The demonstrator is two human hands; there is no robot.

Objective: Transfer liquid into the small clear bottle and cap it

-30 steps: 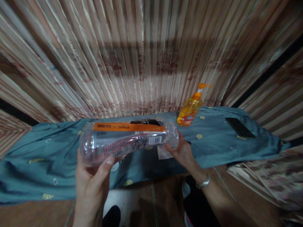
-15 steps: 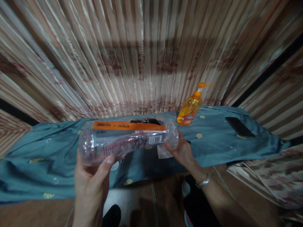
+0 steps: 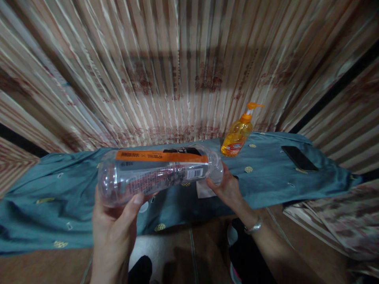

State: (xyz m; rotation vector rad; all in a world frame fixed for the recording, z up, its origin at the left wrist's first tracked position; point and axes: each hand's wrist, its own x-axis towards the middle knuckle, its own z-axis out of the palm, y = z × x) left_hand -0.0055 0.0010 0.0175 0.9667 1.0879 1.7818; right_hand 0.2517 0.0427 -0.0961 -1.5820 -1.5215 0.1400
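A large clear plastic bottle (image 3: 160,169) with an orange, grey and black label lies sideways in the air above the cloth. My left hand (image 3: 118,221) grips its wide base from below, thumb on the near side. At the narrower right end, my right hand (image 3: 227,187) holds the neck between thumb and fingers; some fingertips are hidden behind it. The right wrist wears a silver bracelet (image 3: 254,225). Behind the right hand stands a pump bottle (image 3: 237,136) of yellow-orange liquid with an orange pump.
A teal patterned cloth (image 3: 266,185) covers the long surface. A dark phone (image 3: 299,158) lies at its right. Something pale and flat (image 3: 205,190) rests under the bottle's neck, near a small round transparent item (image 3: 144,207). Pleated curtains (image 3: 189,71) hang behind.
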